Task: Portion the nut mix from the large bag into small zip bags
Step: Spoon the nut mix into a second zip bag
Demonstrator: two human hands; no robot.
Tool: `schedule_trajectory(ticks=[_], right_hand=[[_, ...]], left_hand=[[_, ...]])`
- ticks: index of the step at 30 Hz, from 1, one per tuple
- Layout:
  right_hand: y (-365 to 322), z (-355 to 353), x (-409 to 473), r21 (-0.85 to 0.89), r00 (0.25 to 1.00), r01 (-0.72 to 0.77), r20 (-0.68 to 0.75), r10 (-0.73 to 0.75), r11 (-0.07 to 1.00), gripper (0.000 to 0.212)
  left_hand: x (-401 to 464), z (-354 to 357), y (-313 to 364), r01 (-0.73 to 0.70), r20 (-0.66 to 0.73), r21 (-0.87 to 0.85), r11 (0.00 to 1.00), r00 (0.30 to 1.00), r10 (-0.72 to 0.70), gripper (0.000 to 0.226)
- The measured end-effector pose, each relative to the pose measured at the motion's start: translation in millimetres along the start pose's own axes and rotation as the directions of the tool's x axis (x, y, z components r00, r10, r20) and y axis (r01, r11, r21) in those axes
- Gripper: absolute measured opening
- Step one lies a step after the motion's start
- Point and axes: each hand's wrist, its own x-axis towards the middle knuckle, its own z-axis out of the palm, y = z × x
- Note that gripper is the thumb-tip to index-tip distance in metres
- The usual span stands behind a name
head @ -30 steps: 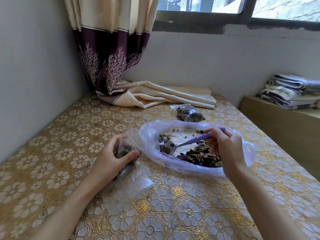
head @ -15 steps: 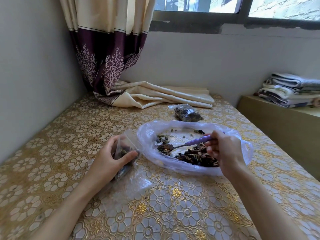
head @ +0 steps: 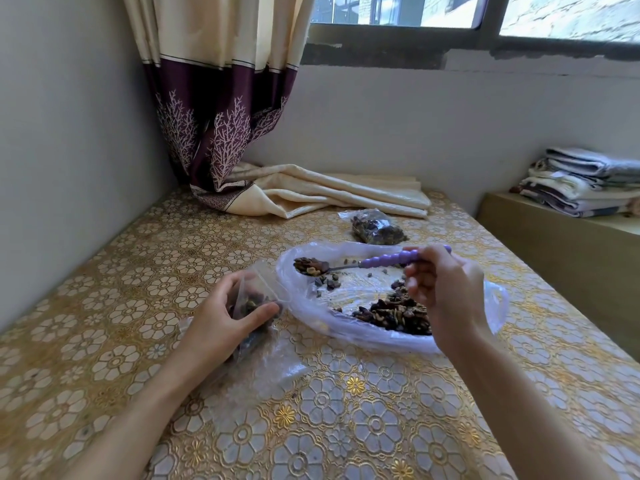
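Spoon (head: 367,265) lifted, loaded — right hand (head: 446,296) holds; small bag (head: 256,296) left.

The tabletop (head: 104,341) carries a gold floral-patterned cover and stands in a corner of grey walls (head: 415,126). A cream-and-purple curtain (head: 221,98) hangs beside a daylit window (head: 398,10). Folded cloths (head: 581,181) rest on a side cabinet (head: 554,251).

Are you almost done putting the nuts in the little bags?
Partway. One filled small bag lies by the curtain. The left hand holds a second bag; the right hand lifts a loaded spoon. A pile remains in the large bag.
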Motion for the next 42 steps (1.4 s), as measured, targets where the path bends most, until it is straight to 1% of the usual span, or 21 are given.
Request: schedule_trajectory(ticks=[5,8,10,13,16,19,21,23,25,27,31,35,37,39,42], right_hand=[[2.3,24.4,-16.9,-0.033,0.990,0.005,0.140,-0.001,0.999,0.020],[4.0,36.6,-22.9,-0.091,0.972,0.070,0.232,-0.047,0.993,0.018],[2.9,43.3,-23.4,-0.118,0.950,0.117,0.302,-0.076,0.986,0.017],[-1.7,53.3,-23.2,-0.137,0.898,0.191,0.424,-0.117,0.972,0.015],[-8.1,62.5,-23.9,-0.151,0.829,0.313,0.525,-0.192,0.938,0.017],[-15.4,69.1,-24.9,-0.147,0.744,0.432,0.616,-0.260,0.890,0.019],[-19.8,71.1,-26.1,-0.132,0.702,0.470,0.655,-0.279,0.873,0.018],[-23.4,71.1,-27.4,-0.096,0.667,0.491,0.680,-0.303,0.866,0.018],[-26.0,69.6,-27.8,-0.061,0.653,0.493,0.686,-0.322,0.868,0.017],[-26.8,66.5,-25.6,-0.046,0.687,0.467,0.648,-0.329,0.883,0.019],[-23.4,54.3,-17.4,-0.012,0.795,0.376,0.518,-0.316,0.926,0.020],[-19.9,30.6,-3.8,0.029,0.875,0.293,0.394,-0.280,0.956,0.019],[-17.6,11.5,5.0,0.070,0.923,0.230,0.302,-0.240,0.971,0.023],[-15.2,-10.2,15.0,0.107,0.964,0.161,0.198,-0.180,0.981,0.028],[-11.4,-40.8,30.1,0.054,0.992,0.100,0.067,-0.104,0.994,0.022]], left_hand=[[-1.5,0.7,0.0,-0.004,0.004,-0.012,1.000,1.000,0.004,0.049],[-0.8,0.6,-0.9,-0.006,0.018,-0.011,1.000,1.000,0.006,0.053],[-0.7,1.0,-1.5,-0.009,0.015,-0.033,0.999,1.000,0.009,0.048],[-1.6,0.9,0.0,-0.028,-0.039,-0.078,0.997,0.999,0.025,0.041],[-0.8,-2.1,7.1,-0.078,-0.143,-0.130,0.988,0.988,0.059,0.041],[0.7,-9.2,16.2,-0.131,-0.269,-0.166,0.977,0.959,0.083,0.042],[1.4,-13.3,19.8,-0.162,-0.327,-0.177,0.971,0.940,0.097,0.048],[0.8,-14.2,22.7,-0.191,-0.351,-0.187,0.964,0.929,0.116,0.054],[-1.5,-12.6,24.7,-0.211,-0.357,-0.185,0.960,0.924,0.134,0.057],[-3.7,-10.9,23.1,-0.205,-0.339,-0.189,0.960,0.932,0.133,0.062],[-2.7,-9.6,11.6,-0.122,-0.244,-0.160,0.980,0.966,0.080,0.074],[-1.3,-7.5,0.8,-0.071,-0.171,-0.054,0.996,0.983,0.061,0.075],[-1.9,-5.3,-4.5,-0.046,-0.142,0.003,0.999,0.989,0.046,0.080],[-2.8,-2.9,-7.7,-0.035,-0.125,0.095,0.995,0.991,0.046,0.082],[-2.6,-0.9,-8.6,-0.025,-0.109,0.224,0.974,0.993,0.050,0.083]])
